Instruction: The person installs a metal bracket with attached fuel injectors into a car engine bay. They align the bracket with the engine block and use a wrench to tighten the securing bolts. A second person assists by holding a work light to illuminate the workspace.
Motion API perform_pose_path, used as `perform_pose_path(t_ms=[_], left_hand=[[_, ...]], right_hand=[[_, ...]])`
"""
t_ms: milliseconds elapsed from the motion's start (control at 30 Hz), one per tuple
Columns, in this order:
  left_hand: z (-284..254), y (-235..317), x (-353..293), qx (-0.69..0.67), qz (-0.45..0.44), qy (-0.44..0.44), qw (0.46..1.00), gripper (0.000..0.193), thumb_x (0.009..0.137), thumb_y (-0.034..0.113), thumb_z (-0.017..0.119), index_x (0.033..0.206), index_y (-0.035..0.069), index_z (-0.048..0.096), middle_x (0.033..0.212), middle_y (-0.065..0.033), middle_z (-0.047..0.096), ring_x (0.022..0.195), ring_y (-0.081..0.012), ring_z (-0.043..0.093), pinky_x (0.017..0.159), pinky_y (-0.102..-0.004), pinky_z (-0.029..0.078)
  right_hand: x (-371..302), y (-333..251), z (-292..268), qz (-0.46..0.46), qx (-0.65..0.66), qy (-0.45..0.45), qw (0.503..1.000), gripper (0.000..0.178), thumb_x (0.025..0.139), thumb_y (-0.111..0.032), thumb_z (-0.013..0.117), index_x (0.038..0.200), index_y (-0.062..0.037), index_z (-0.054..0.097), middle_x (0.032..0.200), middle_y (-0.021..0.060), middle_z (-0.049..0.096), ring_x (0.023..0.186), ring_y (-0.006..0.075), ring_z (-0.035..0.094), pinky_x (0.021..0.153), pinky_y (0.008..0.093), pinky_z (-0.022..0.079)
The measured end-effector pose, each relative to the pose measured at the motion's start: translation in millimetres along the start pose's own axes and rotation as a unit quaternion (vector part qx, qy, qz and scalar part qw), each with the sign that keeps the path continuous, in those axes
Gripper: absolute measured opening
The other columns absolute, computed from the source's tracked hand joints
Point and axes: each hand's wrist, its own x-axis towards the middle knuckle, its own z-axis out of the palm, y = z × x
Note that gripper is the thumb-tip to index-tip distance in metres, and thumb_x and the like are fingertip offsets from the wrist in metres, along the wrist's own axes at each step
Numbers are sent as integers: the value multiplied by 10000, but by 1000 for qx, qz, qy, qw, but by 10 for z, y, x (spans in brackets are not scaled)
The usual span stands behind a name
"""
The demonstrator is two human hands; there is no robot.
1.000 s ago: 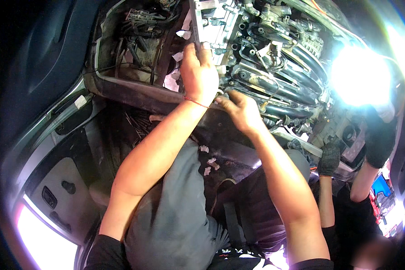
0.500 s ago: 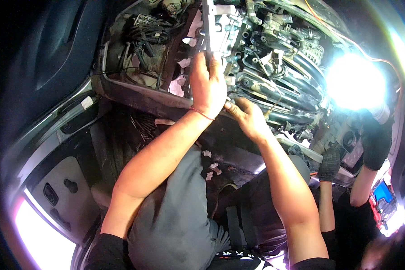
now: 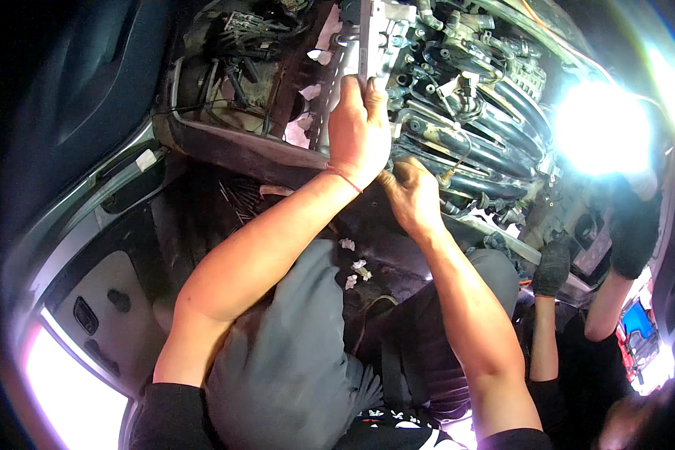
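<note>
My left hand [image 3: 358, 135], with a red string at the wrist, is closed around a long, narrow metal bar [image 3: 365, 49]. The bar stands on edge along the light metal face of an engine [image 3: 392, 45]. Just below and to the right, my right hand [image 3: 414, 196] is closed, thumb and fingers together near the bar's near end. Whatever it pinches is hidden. Black curved manifold pipes [image 3: 495, 139] lie to the right of both hands.
A glaring lamp [image 3: 604, 133] lights the right side. Beneath it, a co-worker's dark-gloved hands [image 3: 553, 268] are at the engine bay. Wiring connectors [image 3: 244, 45] lie at upper left, beyond the bay's front edge [image 3: 240, 150]. Crumpled white scraps [image 3: 360, 270] lie below.
The bar and my left hand have shifted to the right across the engine face. My right hand stays close by, slightly shifted.
</note>
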Motion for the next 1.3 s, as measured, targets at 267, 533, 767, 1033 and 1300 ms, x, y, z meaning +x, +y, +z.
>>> perform_pose_path(t_ms=[267, 533, 767, 1033, 1300], left_hand=[[-79, -123, 154, -90, -58, 63, 992, 352, 1055, 351, 530, 940, 22, 580, 732, -16, 570, 669, -110, 519, 612, -305, 445], [-96, -96, 158, 5, -54, 91, 994, 351, 1049, 316, 522, 925, -10, 556, 762, -144, 611, 692, -278, 577, 673, -409, 469], [-41, 14, 74, 23, -4, 50, 998, 354, 1055, 347, 507, 991, 1, 541, 829, -207, 626, 759, -381, 598, 727, -453, 470], [-30, -288, 178, -42, -24, 40, 998, 342, 1056, 354, 527, 946, 30, 536, 673, -13, 538, 565, -111, 501, 515, -309, 437], [-93, -140, 125, -149, -204, -25, 967, 290, 1055, 328, 518, 985, 47, 520, 717, -71, 574, 486, -174, 549, 449, -340, 448]], right_hand=[[44, -57, 7, 2, 41, -10, 999, 354, 886, -282, 743, 784, 35, 625, 790, 196, 588, 768, 406, 598, 697, 459, 471], [-1, -37, 83, -17, -3, 26, 1000, 322, 886, -247, 740, 764, 30, 630, 782, 183, 584, 751, 394, 591, 682, 456, 465], [39, -34, 51, 1, 27, 16, 1000, 322, 882, -265, 747, 813, 38, 662, 843, 195, 617, 796, 397, 613, 717, 448, 489], [30, 3, 93, -67, -90, 28, 993, 281, 849, -250, 760, 791, 5, 656, 863, 183, 625, 863, 389, 604, 789, 468, 497], [154, 20, -21, -41, -135, -54, 989, 398, 894, -373, 704, 863, 23, 683, 913, 202, 634, 917, 395, 605, 838, 467, 499]])
